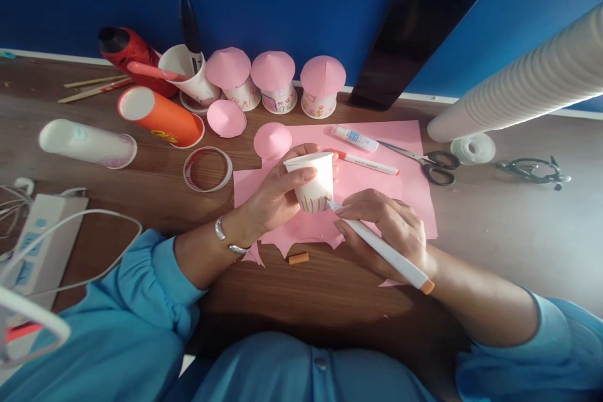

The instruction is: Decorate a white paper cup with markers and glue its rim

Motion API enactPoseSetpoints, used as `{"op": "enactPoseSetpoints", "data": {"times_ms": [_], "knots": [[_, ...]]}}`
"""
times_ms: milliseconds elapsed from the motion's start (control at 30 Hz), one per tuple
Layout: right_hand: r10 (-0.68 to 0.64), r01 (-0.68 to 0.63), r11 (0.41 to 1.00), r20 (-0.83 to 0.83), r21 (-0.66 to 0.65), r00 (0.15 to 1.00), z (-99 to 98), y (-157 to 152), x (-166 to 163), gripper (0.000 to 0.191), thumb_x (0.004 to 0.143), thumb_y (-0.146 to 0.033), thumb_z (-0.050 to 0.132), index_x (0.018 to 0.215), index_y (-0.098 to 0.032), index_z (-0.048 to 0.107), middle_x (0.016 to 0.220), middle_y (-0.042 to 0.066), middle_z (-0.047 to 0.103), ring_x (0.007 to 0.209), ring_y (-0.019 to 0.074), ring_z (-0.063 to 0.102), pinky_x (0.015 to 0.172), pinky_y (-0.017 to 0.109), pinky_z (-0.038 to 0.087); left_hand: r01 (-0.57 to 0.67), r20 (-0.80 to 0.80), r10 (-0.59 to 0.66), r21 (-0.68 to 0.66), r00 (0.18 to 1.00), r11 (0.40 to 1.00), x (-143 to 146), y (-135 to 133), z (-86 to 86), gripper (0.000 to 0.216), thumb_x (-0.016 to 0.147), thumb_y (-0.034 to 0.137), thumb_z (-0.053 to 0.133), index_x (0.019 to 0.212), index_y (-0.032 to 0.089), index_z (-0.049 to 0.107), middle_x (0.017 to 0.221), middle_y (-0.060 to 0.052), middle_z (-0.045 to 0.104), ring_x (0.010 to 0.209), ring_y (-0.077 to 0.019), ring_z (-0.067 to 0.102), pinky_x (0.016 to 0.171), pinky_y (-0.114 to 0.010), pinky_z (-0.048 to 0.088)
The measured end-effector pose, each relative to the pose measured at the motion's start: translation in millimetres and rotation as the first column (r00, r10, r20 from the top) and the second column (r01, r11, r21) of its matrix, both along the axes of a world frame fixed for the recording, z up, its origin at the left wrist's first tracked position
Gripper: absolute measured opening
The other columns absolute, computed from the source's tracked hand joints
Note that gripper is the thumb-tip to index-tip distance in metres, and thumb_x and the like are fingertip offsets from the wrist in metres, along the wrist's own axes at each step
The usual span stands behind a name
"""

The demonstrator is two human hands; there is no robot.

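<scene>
My left hand (277,195) grips a white paper cup (316,177), thumb across its side and fingers behind it. Short coloured strokes run along the cup's lower edge. In my right hand (384,226) is a white felt-tip marker (389,253) with an orange end, its tip touching the cup near the strokes. The orange marker cap (298,258) lies on the table below the cup. Pink paper sheets (414,201) spread beneath both hands. A pink paper cone (273,141) sits just beyond my left hand. Past the cup rest a red-tipped marker (370,162) and a glue stick (355,137).
Scissors (424,163) lie right of the sheets, before a tall stack of cups (522,75). Several drawn-on cups with pink cone tops (273,72) line the blue wall. Leftward are a tape roll (207,169), an orange can (160,116) and a power strip (47,239).
</scene>
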State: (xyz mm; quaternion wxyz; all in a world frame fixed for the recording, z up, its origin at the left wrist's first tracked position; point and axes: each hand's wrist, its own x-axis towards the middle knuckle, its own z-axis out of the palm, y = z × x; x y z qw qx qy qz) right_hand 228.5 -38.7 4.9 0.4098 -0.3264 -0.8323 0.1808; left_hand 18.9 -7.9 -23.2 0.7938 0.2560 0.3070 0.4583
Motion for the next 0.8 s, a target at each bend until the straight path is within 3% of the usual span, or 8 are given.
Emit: {"op": "enactPoseSetpoints", "data": {"times_ms": [800], "knots": [[-0.009, 0.009, 1.0, 0.006, -0.004, 1.0, -2.0, 0.2, -0.5, 0.008, 0.102, -0.014, 0.069, 0.105, -0.02, 0.065, 0.085, 0.002, 0.075, 0.072, 0.0152, 0.077, 0.062, 0.025, 0.063, -0.011, 0.023, 0.011, 0.007, 1.0, 1.0, 1.3, -1.2, -0.8, 0.04, 0.081, 0.036, 0.092, 0.11, 0.022, 0.069, 0.106, -0.003, 0.074, 0.085, -0.016, 0.069, 0.068, -0.027, 0.057]]}}
